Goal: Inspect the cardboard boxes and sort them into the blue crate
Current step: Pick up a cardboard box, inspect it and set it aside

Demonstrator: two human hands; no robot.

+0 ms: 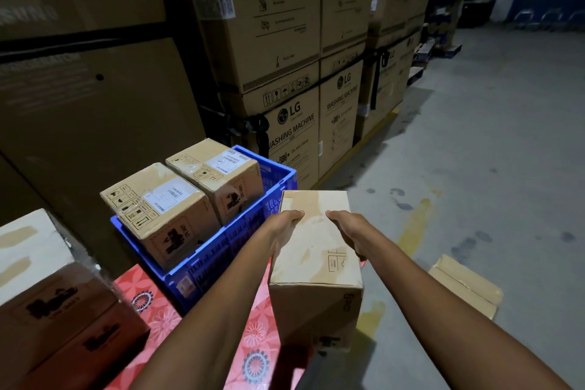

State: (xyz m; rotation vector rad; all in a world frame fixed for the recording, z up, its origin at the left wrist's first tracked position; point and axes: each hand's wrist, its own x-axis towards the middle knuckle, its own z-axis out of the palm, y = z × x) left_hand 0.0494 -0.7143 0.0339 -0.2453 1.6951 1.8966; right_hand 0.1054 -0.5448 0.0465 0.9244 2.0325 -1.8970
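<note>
I hold a plain cardboard box (316, 250) in front of me, just right of the blue crate (221, 250). My left hand (285, 225) grips its left side, fingers curled over the top edge. My right hand (346, 231) grips its right side the same way. Two labelled cardboard boxes stand side by side in the crate: the near one (158, 209) and the far one (218, 174). The crate rests on a red flowered cloth (152, 310).
A stack of brown and white boxes (47, 294) sits at the lower left. Tall washing machine cartons (291, 73) wall off the back. A flattened cardboard piece (465, 285) lies on the concrete floor at right, near yellow floor markings.
</note>
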